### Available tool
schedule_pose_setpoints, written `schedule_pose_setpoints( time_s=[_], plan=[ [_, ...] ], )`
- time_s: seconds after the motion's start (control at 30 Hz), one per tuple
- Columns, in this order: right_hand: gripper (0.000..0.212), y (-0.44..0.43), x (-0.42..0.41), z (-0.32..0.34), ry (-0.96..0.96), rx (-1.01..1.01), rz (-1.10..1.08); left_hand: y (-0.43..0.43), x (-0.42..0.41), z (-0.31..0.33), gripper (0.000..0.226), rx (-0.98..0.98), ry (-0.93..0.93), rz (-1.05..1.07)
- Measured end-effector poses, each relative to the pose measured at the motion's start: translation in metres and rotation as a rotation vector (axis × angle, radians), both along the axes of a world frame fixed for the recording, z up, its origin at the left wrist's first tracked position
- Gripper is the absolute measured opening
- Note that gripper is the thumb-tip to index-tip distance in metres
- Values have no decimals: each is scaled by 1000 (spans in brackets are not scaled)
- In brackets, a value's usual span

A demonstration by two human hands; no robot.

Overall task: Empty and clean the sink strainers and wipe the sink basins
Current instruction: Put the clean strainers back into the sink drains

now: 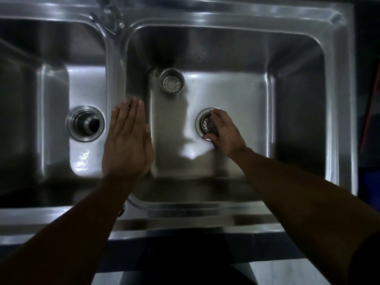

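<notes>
Gripping the round perforated steel strainer (208, 124) in the R basin's drain w/ my right hand (225, 134), fingers curled on it, I had my left hand (127, 140) flat, fingers straight, on the steel divider (115, 79) btw basins; 2nd steel strainer cup (171, 80) sat loose on the R basin floor

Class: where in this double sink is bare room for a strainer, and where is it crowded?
Free: steel right basin floor between right hand and right wall; left basin floor nearer than its open round drain. Crowded: between loose steel strainer cup, gripped perforated strainer and flat left hand.

Steel double sink (236, 13), loose strainer cup (171, 81) upright in right basin (236, 95)
</notes>
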State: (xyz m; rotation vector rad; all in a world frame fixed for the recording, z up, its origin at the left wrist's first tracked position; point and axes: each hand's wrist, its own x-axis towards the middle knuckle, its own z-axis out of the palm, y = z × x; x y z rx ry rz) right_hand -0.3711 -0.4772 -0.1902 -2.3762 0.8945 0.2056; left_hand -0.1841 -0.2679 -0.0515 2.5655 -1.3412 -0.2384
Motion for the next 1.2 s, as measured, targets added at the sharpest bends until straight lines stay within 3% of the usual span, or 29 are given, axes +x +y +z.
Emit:
schedule_pose_setpoints(
  time_s=[0.57, 0.7, 0.8, 0.97, 1.2],
  plan=[
    [73, 11, 7, 6, -37, 18, -48, 1, 1, -1, 54, -42, -4, -4],
    [69, 15, 47, 27, -169, -53, -59, 1, 2, -5, 52, -111, -27, 2],
    [78, 9, 100, 41, -199, -76, -17, 3, 3, -11, 50, -163, -50, 1],
    [94, -4, 166, 45, -69, -127, 90, 7, 6, -19, 53, -180, -29, -12],
    [93, -1, 167, 57, -117, -89, 3, 6, 6, -14, 53, -119, -37, -26]
  ],
)
